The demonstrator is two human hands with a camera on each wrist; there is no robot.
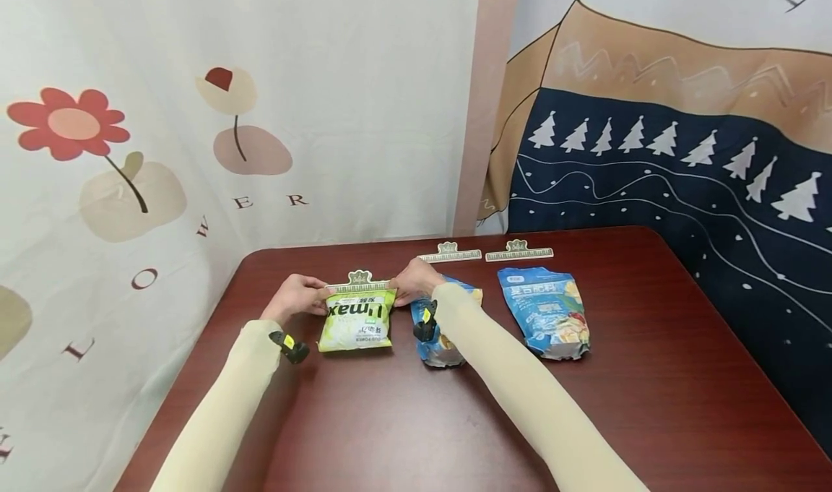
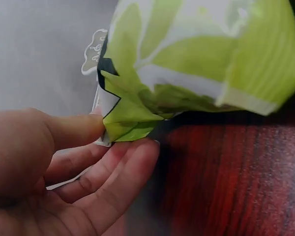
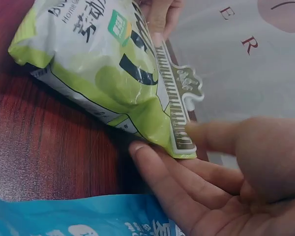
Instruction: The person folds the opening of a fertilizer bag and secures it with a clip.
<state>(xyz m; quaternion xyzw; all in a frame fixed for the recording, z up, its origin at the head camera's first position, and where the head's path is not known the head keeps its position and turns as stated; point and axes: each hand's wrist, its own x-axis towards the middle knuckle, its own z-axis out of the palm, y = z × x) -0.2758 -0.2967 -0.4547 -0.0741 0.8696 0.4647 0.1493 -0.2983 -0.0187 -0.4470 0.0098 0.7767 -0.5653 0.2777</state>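
Note:
A green and white bag (image 1: 356, 321) lies on the table with a long clip (image 1: 360, 282) across its top edge. The left hand (image 1: 297, 297) pinches the bag's left top corner and the clip end, thumb above and fingers beneath, as the left wrist view shows. At the other end, the right hand (image 3: 211, 172) pinches the clip (image 3: 172, 98) and bag corner between thumb and fingers. In the right wrist view, the bag (image 3: 113, 73) bulges below the clip.
A blue bag (image 1: 439, 350) lies partly under the right forearm, and another blue bag (image 1: 546, 311) is to its right. Two similar clips, one (image 1: 458, 256) behind the right hand and one (image 1: 518, 254) farther right, lie near the table's back edge. Printed curtains hang behind.

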